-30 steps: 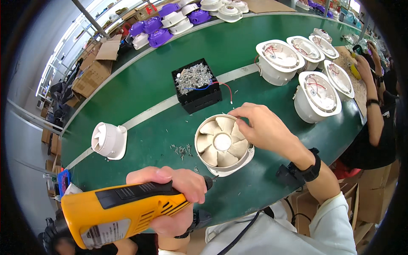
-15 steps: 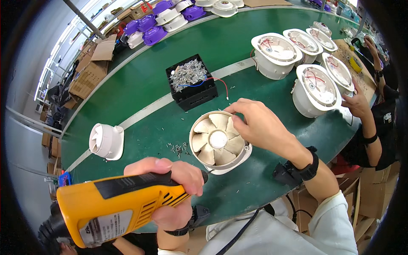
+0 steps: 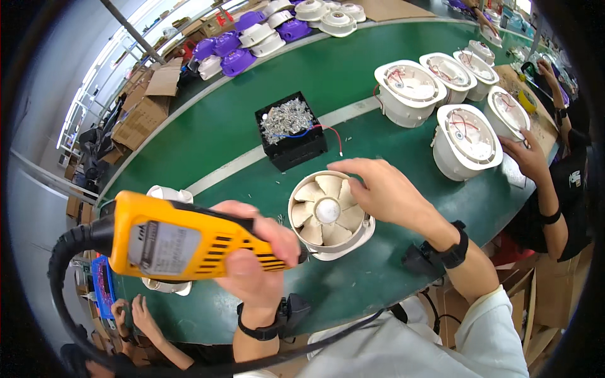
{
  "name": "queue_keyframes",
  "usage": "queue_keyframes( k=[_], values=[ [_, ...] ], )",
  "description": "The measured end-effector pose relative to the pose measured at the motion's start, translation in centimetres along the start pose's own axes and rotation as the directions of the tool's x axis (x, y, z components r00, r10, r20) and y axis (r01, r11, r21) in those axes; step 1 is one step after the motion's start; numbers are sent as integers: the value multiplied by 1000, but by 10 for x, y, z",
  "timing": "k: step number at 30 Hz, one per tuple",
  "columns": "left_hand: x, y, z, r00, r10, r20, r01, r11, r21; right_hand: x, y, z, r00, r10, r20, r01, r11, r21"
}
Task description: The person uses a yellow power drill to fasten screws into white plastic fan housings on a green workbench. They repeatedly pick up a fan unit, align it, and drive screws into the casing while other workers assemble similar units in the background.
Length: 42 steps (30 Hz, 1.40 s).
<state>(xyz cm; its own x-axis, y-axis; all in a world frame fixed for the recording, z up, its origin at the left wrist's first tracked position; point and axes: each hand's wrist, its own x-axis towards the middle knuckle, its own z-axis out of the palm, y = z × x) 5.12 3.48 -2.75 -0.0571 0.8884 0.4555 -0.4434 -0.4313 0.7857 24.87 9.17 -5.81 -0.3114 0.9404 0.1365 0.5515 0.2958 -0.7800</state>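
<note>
My left hand [image 3: 255, 255] is wrapped round a yellow and black electric screwdriver [image 3: 167, 242], held nearly level. Its thin bit reaches the lower edge of a round white fan housing [image 3: 368, 232]; whether it sits in a screw is too small to tell. Inside the housing a cream fan wheel [image 3: 328, 211] faces up. My right hand [image 3: 394, 192] grips the housing's far right rim, thumb at the inner edge and fingers along the top. Beyond the housing stands a black bin [image 3: 295, 154] heaped with small screws [image 3: 288, 120], a red and blue wire lying across it.
White housings with red wires [image 3: 466, 135] stand at the right beside another person's hand [image 3: 529, 157]. More white parts [image 3: 169, 194] are partly behind the screwdriver. Another person's hands [image 3: 142, 318] are at lower left. The screwdriver's black cord [image 3: 57, 271] loops down the left side.
The screwdriver's back end has swung up and away from me, its bit staying by the housing's lower edge. Another person's hands now show at lower left. My right hand keeps its place on the rim.
</note>
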Motion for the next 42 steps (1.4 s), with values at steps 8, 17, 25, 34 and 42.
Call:
queue_keyframes(
  k=[8,17,25,34,42],
  values=[
    [4,25,-19,978,203,-54,-185,955,233,-17,-8,-9,989,43,-144,-67,984,-163],
    [2,19,-23,985,159,-70,-148,979,142,47,32,6,973,-68,220,43,992,116],
    [-11,19,-5,997,77,-23,-74,990,120,-1,-11,0,915,235,328,-326,910,256],
    [-14,14,-3,997,79,3,-78,977,199,-4,-10,2,920,217,326,-330,877,348],
    [-14,13,-2,997,72,2,-71,982,178,-4,-6,4,915,226,334,-348,860,372]
  ],
)
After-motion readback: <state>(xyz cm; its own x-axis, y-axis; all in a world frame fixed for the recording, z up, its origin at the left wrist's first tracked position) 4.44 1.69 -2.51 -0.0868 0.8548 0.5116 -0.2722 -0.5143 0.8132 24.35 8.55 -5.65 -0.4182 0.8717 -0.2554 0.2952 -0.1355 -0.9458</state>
